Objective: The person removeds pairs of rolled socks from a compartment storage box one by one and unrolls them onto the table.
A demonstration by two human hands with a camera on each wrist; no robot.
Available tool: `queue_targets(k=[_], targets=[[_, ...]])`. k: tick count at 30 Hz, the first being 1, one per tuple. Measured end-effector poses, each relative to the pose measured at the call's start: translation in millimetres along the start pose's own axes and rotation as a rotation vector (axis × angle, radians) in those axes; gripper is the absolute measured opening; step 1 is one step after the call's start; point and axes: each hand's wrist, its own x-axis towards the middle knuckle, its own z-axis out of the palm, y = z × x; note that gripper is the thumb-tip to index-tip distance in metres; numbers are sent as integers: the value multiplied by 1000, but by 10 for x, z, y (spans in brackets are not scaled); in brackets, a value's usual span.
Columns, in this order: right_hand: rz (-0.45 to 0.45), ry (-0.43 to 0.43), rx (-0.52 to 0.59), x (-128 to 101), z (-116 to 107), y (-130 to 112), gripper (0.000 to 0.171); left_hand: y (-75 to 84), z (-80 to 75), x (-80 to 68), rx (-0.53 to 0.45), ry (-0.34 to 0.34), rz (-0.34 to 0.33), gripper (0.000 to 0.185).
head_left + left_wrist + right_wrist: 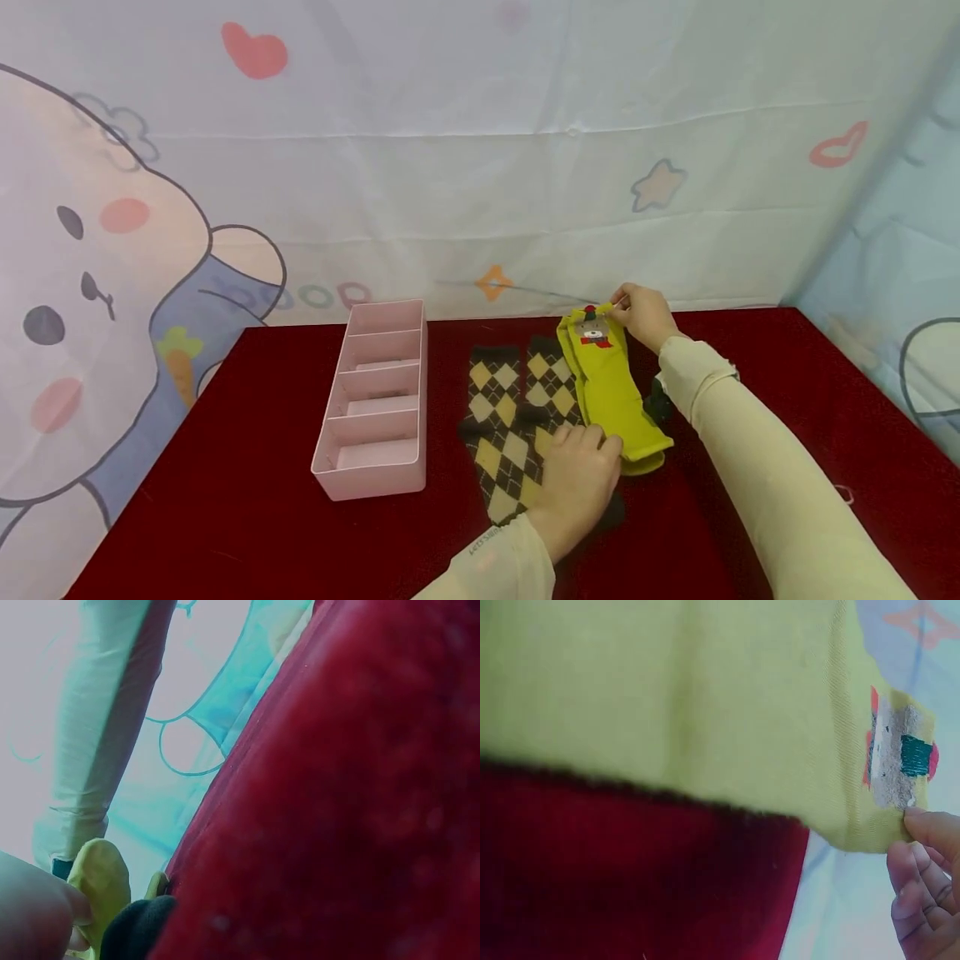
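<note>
A yellow sock (611, 387) with a bear motif is stretched lengthwise between my two hands, partly over a pair of argyle socks (498, 400). At its far end, my right hand (647, 317) pinches a corner beside the bear between thumb and fingers; the right wrist view shows this pinch on the yellow cloth (765, 712). My left hand (577, 475) grips the near end, its fingers bent at the sock's left edge. In the left wrist view a finger presses against the yellow fabric (101, 885), with a dark sock part (135, 930) beside it.
Left of the socks stands a pink organizer box (426, 400) with several compartments. A dark green bit of fabric (657, 404) lies by the right wrist. The red cloth-covered table (247, 500) ends at a printed curtain (465, 183) behind.
</note>
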Motion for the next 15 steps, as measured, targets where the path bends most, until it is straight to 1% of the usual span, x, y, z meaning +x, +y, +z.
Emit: queue_targets(k=[4, 8, 11, 15], targets=[[2, -7, 12, 13, -62, -27, 23, -25, -18, 7, -18, -8, -28, 11], [10, -4, 3, -1, -135, -10, 24, -14, -27, 34, -27, -15, -45, 12], [15, 5, -3, -23, -190, 32, 23, 18, -34, 81, -24, -19, -37, 12], [20, 9, -7, -47, -243, 106, 23, 76, -47, 149, -27, -22, -7, 10]])
